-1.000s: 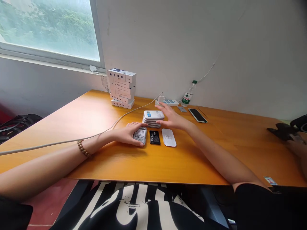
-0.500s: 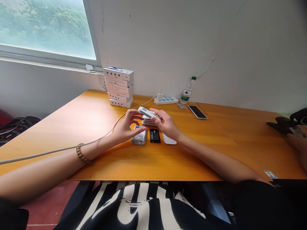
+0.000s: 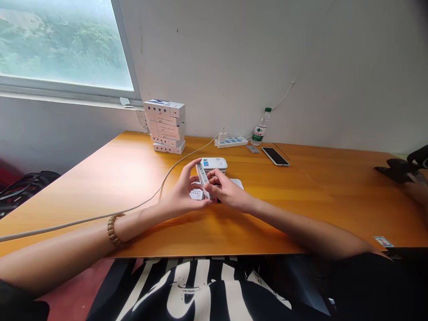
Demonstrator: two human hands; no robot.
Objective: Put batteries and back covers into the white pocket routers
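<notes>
Both my hands hold one small white pocket device (image 3: 202, 174) on edge, just above the orange table (image 3: 133, 178). My left hand (image 3: 185, 194) grips it from the left with thumb and fingers curled round it. My right hand (image 3: 225, 192) pinches it from the right. Behind them stands a short stack of the same white devices (image 3: 216, 163). Under my hands lie an opened device (image 3: 196, 194), partly hidden, and a white back cover (image 3: 238, 182). The black battery is hidden by my right hand.
A stack of white boxes (image 3: 166, 125) stands at the back near the window. A white cable (image 3: 100, 216) runs across the table to a power strip (image 3: 231, 142). A water bottle (image 3: 261, 128), a phone (image 3: 275, 156) and a small card (image 3: 253, 149) lie at the back right. Another person's hand (image 3: 416, 189) shows at the right edge.
My right hand took the top device off the stack, my left hand left the opened device and joined it, and both brought the device nearer, turned on edge.
</notes>
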